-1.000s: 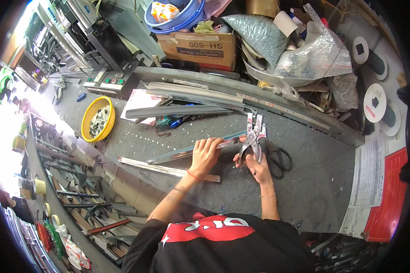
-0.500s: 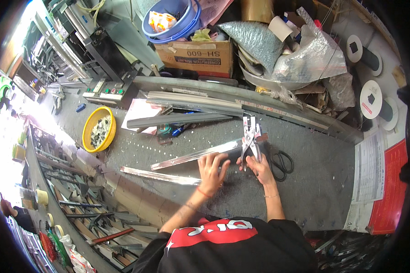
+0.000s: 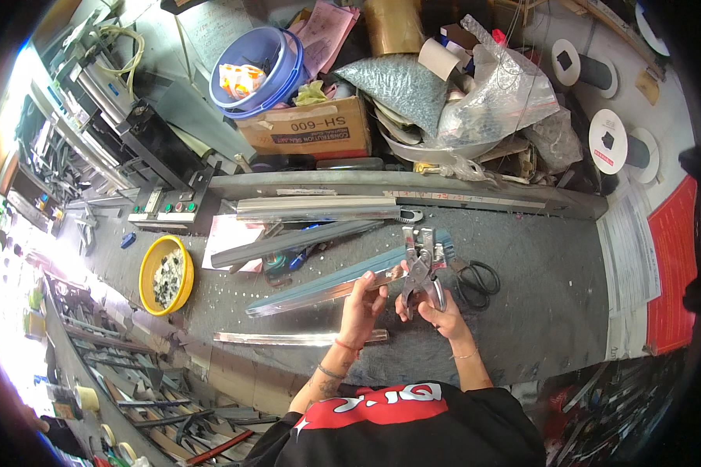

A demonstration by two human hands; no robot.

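My right hand point(image 3: 442, 315) is closed round the handles of silver punch pliers point(image 3: 420, 274), whose jaws point away from me. The fingers of my left hand point(image 3: 358, 311) are bent in a pinch at the near edge of a long shiny metal strip point(image 3: 300, 300). That strip's far right end lies by the plier jaws; whether it is between them I cannot tell. A second shiny strip point(image 3: 288, 338) lies nearer to me, its right part passing by my left wrist. Black-handled scissors point(image 3: 477, 284) rest just right of the pliers.
A yellow bowl point(image 3: 188, 289) of small black and white bits stands at left. Grey profiles point(image 3: 304, 240) and a pink paper point(image 3: 224, 233) lie behind the strips. Small white bits dot the bench point(image 3: 537, 303). A cardboard box point(image 3: 304, 136) and a blue bucket point(image 3: 284, 93) stand beyond the back rail.
My left hand has gone from spread fingers to a pinch at the strip. The strip now shows a bluish, grooved surface. The pliers stay in my right hand. The whole view has shifted.
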